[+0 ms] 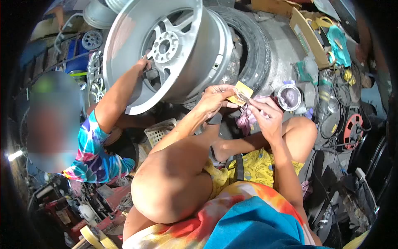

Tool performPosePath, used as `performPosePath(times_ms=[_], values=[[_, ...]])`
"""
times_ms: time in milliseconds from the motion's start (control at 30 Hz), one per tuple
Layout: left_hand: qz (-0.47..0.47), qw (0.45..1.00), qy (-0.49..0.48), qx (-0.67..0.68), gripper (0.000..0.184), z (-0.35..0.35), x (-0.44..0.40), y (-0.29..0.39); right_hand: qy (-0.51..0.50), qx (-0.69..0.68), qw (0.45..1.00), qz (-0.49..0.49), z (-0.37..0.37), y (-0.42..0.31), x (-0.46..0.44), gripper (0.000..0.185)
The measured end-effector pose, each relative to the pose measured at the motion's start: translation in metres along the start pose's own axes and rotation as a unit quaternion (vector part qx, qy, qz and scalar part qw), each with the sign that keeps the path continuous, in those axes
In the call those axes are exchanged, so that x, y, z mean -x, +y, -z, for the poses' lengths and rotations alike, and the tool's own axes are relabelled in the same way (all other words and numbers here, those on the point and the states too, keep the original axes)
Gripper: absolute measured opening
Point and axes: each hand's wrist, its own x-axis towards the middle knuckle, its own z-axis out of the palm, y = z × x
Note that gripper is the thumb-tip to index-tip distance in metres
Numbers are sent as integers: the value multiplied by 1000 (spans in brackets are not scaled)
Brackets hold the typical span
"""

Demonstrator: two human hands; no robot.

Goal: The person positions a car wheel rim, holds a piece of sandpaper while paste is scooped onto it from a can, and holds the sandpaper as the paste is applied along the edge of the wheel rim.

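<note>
My left hand (216, 101) pinches a small yellow card (242, 93) between thumb and fingers, in front of my crossed legs. On the card there seems to be a whitish smear. My right hand (267, 117) is closed, its fingertips at the card's lower right edge around something small and thin whose kind I cannot make out. A pinkish crumpled cloth (246, 121) lies just below and behind the right fingers. To the right stands an open can (289, 97) with greyish residue inside.
A large silver wheel rim (182, 62) stands at the upper left, with a co-worker's hand (144, 64) on its spokes. Behind it is a black tire (263, 50). A cardboard box (309, 39), a power tool (329, 124) and cables lie right. A white basket (159, 132) is left.
</note>
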Motion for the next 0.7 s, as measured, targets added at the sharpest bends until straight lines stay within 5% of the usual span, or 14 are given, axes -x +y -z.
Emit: performPosePath(times_ms=[300,500,633,700], values=[[18,998,27,62,22,12,3,-1,-30,24,999,1,-3,2,12,21],[-104,984,106,-95,29,16,-3,-7,-29,-11,998,-47,1,11,15,20],[-96,986,84,-107,28,27,-13,-25,-7,-19,997,-72,-10,9,4,19],[-123,985,86,-83,27,29,-16,-29,-80,-11,994,-77,-14,5,2,19]])
